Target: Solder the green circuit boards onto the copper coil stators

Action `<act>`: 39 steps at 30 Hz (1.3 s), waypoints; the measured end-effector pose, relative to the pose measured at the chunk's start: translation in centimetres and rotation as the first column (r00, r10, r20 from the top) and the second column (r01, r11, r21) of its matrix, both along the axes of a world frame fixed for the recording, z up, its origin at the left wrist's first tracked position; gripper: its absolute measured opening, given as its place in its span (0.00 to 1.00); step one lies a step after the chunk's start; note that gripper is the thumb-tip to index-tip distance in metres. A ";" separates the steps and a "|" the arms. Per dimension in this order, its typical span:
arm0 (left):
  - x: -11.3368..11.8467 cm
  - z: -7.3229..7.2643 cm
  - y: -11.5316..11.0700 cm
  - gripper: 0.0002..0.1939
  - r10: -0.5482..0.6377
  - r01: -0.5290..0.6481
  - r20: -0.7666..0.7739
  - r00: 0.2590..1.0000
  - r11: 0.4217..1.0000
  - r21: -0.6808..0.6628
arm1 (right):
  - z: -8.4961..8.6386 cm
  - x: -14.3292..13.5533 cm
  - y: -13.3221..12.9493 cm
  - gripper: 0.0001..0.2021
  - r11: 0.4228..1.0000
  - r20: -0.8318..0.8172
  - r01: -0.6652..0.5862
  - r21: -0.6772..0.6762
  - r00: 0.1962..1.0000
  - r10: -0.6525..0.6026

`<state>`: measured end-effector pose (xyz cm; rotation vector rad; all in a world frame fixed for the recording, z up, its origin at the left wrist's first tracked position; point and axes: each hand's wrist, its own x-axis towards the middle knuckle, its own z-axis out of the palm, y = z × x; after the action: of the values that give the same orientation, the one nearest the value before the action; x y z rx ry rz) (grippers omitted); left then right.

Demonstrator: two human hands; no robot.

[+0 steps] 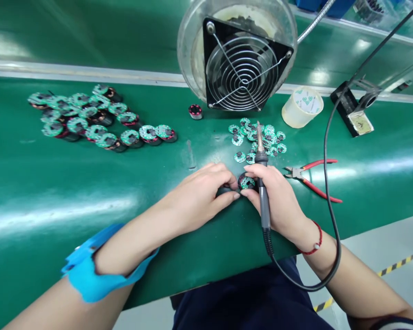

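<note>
My right hand [278,195] is closed around a soldering iron [265,206], whose tip points away from me. The same hand's thumb and finger also pinch a small motor stator [247,182] topped by a round green circuit board. Just left of it, my left hand [206,192] is closed in a pinch near the stator's side. Something dark shows between its fingers, but I cannot make out what it is. Beyond my hands lies a loose pile of round green circuit boards [270,137].
Many board-topped stators [106,140] stand at the left; a bare one [195,111] sits near the fan [242,73]. To the right are red-handled cutters [298,173], a tape roll [296,114] and an iron stand [347,112]. The iron's cable [326,151] loops over my right forearm.
</note>
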<state>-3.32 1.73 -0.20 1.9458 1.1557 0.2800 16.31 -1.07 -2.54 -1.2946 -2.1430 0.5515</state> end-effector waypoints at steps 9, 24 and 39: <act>1.2 -0.6 -0.5 0.06 0.177 -0.179 0.212 0.961 0.984 -0.010 | 0.0 0.3 -0.1 0.20 0.998 -0.013 -0.061 0.029 0.998 0.061; 1.6 -0.4 -0.7 0.08 0.275 -0.262 0.210 0.938 0.961 -0.090 | 0.8 1.0 -0.4 0.20 0.982 -0.016 -0.109 0.153 0.993 0.113; 2.2 0.0 -0.9 0.07 0.305 -0.305 0.083 0.949 0.952 -0.011 | 1.6 2.3 -1.3 0.13 0.979 -0.413 0.171 0.109 0.904 -0.112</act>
<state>-1.12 0.80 -0.16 1.7350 1.3994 0.5223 18.60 -2.36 -0.91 -1.1307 -1.6991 0.5405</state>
